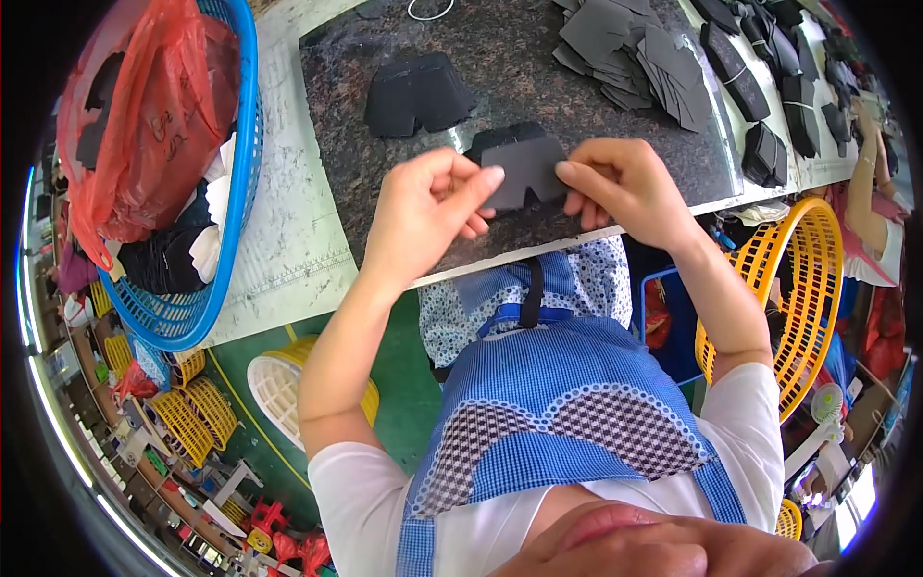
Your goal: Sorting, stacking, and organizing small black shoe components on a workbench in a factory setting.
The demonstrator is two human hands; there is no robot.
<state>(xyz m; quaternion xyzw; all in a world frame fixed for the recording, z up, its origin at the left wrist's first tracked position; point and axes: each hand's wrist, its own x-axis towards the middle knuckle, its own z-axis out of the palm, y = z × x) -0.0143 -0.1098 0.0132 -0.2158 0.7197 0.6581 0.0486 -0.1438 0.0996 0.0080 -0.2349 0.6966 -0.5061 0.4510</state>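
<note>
A flat dark grey cut piece (524,171) with a V-shaped notch in its lower edge is held up between both hands. My left hand (430,199) pinches its left edge between thumb and fingers. At the right edge, the thumb and fingers of my right hand (627,188) are closed on it. Just behind it lies a black piece of fabric (507,137), partly hidden. Farther left on the dark stone slab (336,125) rests a black stack (419,94) of similar notched outline. A loose pile of dark grey flat pieces (630,53) lies beyond my right hand.
A blue plastic basket (248,144) holding a red plastic bag (163,125) stands at the left. Bundles of black pieces (731,72) line the right. Below the table edge are a yellow basket (817,288) and a white-and-yellow basket (274,389). Another person's arm (867,183) shows far right.
</note>
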